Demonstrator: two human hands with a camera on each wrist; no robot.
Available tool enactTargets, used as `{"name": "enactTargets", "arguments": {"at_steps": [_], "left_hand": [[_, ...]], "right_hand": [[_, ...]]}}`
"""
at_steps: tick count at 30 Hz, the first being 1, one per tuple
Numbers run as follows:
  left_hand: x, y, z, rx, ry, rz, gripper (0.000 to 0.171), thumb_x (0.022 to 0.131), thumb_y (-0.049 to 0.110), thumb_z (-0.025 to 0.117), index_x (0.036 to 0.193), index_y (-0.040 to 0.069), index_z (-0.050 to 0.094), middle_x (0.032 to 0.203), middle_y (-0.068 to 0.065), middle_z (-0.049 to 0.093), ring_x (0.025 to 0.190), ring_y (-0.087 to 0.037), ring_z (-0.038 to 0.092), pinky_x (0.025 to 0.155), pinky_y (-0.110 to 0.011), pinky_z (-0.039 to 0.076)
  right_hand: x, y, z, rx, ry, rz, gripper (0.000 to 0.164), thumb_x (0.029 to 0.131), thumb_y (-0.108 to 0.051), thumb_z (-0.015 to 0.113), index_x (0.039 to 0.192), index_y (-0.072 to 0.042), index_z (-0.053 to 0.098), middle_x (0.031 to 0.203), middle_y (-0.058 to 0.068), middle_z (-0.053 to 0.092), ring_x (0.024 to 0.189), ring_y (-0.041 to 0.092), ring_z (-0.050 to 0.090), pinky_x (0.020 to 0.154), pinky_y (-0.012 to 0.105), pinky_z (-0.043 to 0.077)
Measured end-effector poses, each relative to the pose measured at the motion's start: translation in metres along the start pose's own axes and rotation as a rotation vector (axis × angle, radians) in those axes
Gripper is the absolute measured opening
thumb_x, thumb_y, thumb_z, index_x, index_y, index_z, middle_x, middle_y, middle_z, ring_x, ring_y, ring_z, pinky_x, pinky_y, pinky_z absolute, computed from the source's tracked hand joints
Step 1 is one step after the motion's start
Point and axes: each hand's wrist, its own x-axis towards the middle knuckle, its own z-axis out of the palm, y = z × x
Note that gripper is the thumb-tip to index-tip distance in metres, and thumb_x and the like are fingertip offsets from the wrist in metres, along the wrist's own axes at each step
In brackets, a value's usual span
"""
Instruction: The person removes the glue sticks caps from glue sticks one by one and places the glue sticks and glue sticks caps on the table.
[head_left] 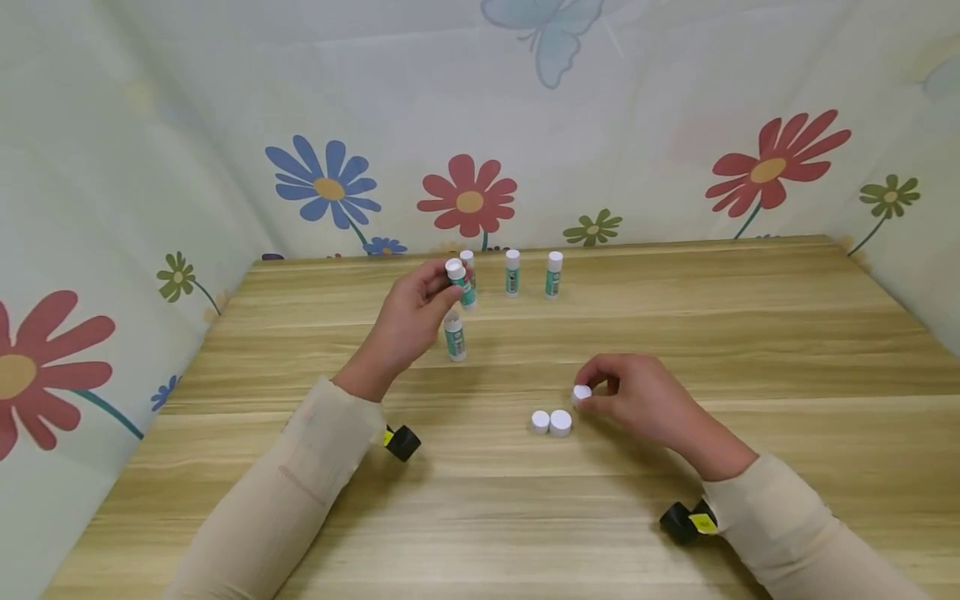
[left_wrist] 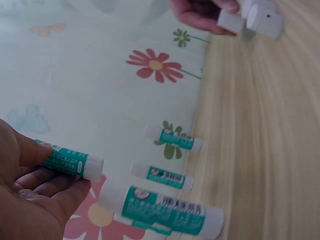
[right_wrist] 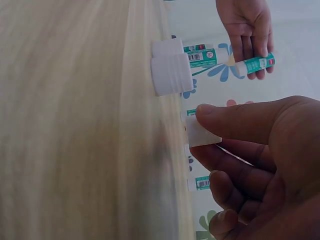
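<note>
My left hand [head_left: 411, 312] grips a glue stick [head_left: 463, 287] with a green label, tilted in the air over the back left of the table. Just below it an upright glue stick [head_left: 455, 337] stands on the wood, closest to me of the standing ones. Between thumb and fingers my right hand [head_left: 637, 400] pinches a small white cap [head_left: 582, 394]. In the right wrist view this cap [right_wrist: 202, 132] shows close above the table. Two more white caps, a smaller one [head_left: 540, 422] and a larger one [head_left: 560, 423], sit side by side to its left.
Near the table's back edge stand more upright glue sticks: one [head_left: 512, 273] in the middle, one [head_left: 553, 275] to its right, and one [head_left: 468, 258] partly hidden behind the held stick. A flowered curtain [head_left: 645, 150] hangs behind the wooden table [head_left: 480, 517].
</note>
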Motion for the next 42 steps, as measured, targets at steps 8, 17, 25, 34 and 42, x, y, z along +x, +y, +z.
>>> {"name": "enactTargets", "arguments": {"at_steps": [8, 17, 25, 34, 42], "left_hand": [[0.01, -0.009, -0.027, 0.002, 0.092, 0.001, 0.04, 0.1, 0.013, 0.051, 0.139, 0.005, 0.048, 0.139, -0.01, 0.056, 0.13, -0.02, 0.053, 0.111, -0.037, 0.04], [0.023, -0.032, -0.043, 0.003, 0.117, -0.043, 0.038, 0.101, 0.006, 0.048, 0.138, 0.002, 0.047, 0.141, -0.014, 0.054, 0.131, -0.022, 0.05, 0.112, -0.037, 0.039], [0.031, -0.062, -0.05, -0.003, 0.054, -0.134, 0.035, 0.102, 0.006, 0.044, 0.136, 0.001, 0.048, 0.143, -0.014, 0.051, 0.136, -0.022, 0.046, 0.114, -0.039, 0.037], [0.035, -0.077, -0.047, 0.019, 0.046, -0.163, 0.031, 0.102, 0.002, 0.042, 0.132, -0.001, 0.049, 0.142, -0.017, 0.051, 0.134, -0.024, 0.046, 0.111, -0.039, 0.039], [0.036, -0.083, -0.044, 0.033, 0.038, -0.194, 0.033, 0.102, 0.002, 0.042, 0.134, -0.003, 0.047, 0.14, -0.02, 0.051, 0.133, -0.025, 0.047, 0.11, -0.04, 0.04]], "right_hand": [[0.001, 0.003, 0.003, -0.028, -0.075, -0.001, 0.014, 0.079, -0.015, 0.076, 0.09, -0.018, 0.069, 0.077, -0.005, 0.063, 0.067, 0.013, 0.05, 0.062, 0.025, 0.041], [0.001, 0.006, 0.004, -0.039, -0.105, -0.013, 0.017, 0.077, -0.016, 0.078, 0.091, -0.018, 0.069, 0.078, -0.006, 0.063, 0.069, 0.012, 0.051, 0.063, 0.025, 0.042], [0.001, 0.005, 0.004, -0.029, -0.129, -0.013, 0.018, 0.076, -0.018, 0.08, 0.09, -0.018, 0.068, 0.078, -0.005, 0.063, 0.069, 0.012, 0.051, 0.062, 0.025, 0.042], [0.002, 0.005, 0.003, -0.027, -0.135, -0.018, 0.018, 0.076, -0.018, 0.08, 0.09, -0.019, 0.068, 0.077, -0.005, 0.062, 0.068, 0.012, 0.051, 0.062, 0.025, 0.042], [0.002, 0.007, 0.004, -0.025, -0.138, -0.024, 0.017, 0.077, -0.018, 0.08, 0.09, -0.018, 0.069, 0.078, -0.005, 0.063, 0.068, 0.012, 0.051, 0.063, 0.025, 0.042]]}}
